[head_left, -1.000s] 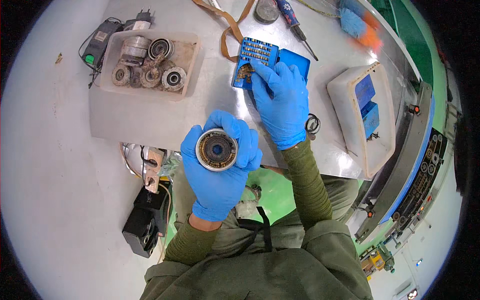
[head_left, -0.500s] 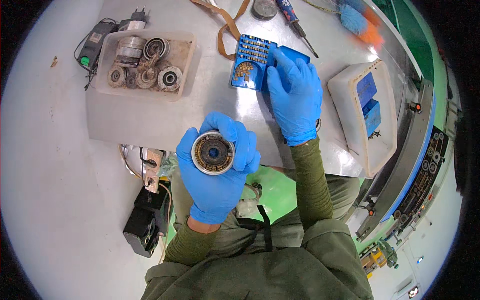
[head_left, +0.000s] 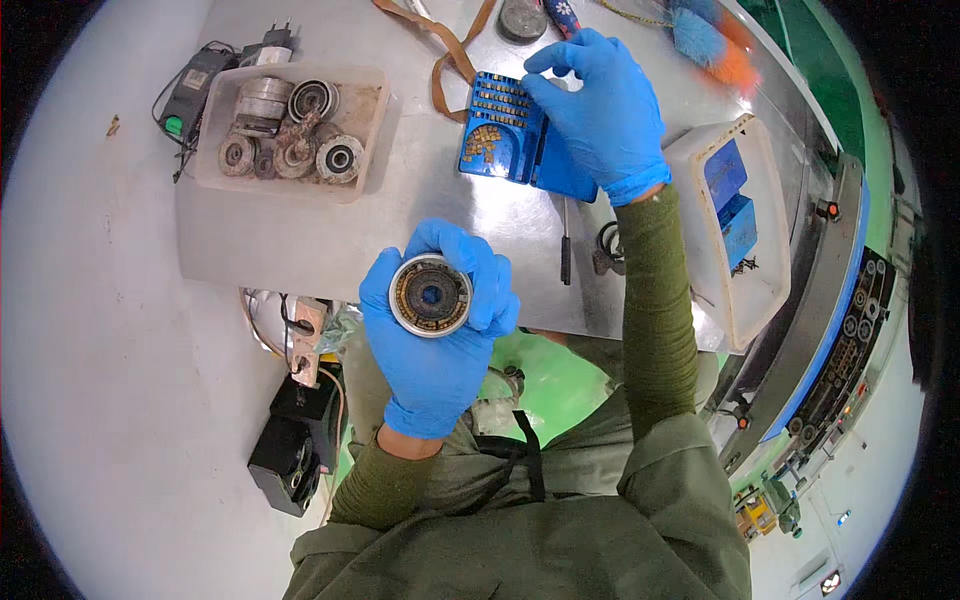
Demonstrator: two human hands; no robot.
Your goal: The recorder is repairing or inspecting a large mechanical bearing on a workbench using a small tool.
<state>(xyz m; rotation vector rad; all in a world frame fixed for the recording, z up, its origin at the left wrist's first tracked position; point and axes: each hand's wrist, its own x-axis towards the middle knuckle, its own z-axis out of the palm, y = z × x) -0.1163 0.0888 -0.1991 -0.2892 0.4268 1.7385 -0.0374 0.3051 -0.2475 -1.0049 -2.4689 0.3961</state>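
Observation:
My left hand (head_left: pixel 432 365), in a blue glove, is closed around a round metal cup-shaped part (head_left: pixel 404 322). Small brass-coloured pieces line its inside around a dark centre, and its face points up. Over the far right corner of a small blue case (head_left: pixel 512 160) is my gloved right hand (head_left: pixel 605 115), thumb and forefinger close together in a pinch. Anything between those fingertips is too small to make out. The case lies open, with rows of small metal pieces in slots, loose brass pieces (head_left: pixel 482 142) in a rounded compartment, and its blue lid (head_left: pixel 562 168) folded right.
A clear plastic tub (head_left: pixel 384 130) of dirty wheels and bearings stands left. A white bin (head_left: pixel 690 170) holding blue boxes is at right. A thin black-handled screwdriver (head_left: pixel 566 258) lies near a dark ring (head_left: pixel 608 240). A brown strap (head_left: pixel 440 85) and feather duster (head_left: pixel 695 38) lie behind.
My right hand has moved away from me and slightly right, from over the lid to the case's far corner, uncovering the lid and thin screwdriver. My left hand has risen slightly with the round part.

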